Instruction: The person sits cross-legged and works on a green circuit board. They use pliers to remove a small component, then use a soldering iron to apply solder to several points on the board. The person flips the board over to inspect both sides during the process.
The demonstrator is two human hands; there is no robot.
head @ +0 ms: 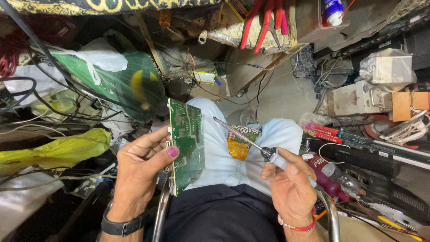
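Left hand [141,163] grips a flat green circuit board [186,142] edge-on; right hand [291,188] clasps a slim metal-tipped soldering iron [251,143], handle partly hidden.

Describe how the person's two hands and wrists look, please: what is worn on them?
The left hand has pink polish on the thumbnail and a black watch at the wrist. The right hand wears a red thread bracelet with beads. Both forearms are bare, with no sleeves visible.

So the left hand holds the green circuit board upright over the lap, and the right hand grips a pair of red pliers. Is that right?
Not quite. In the head view the right hand grips a soldering iron, not pliers. The left hand does hold the green circuit board upright over the lap.
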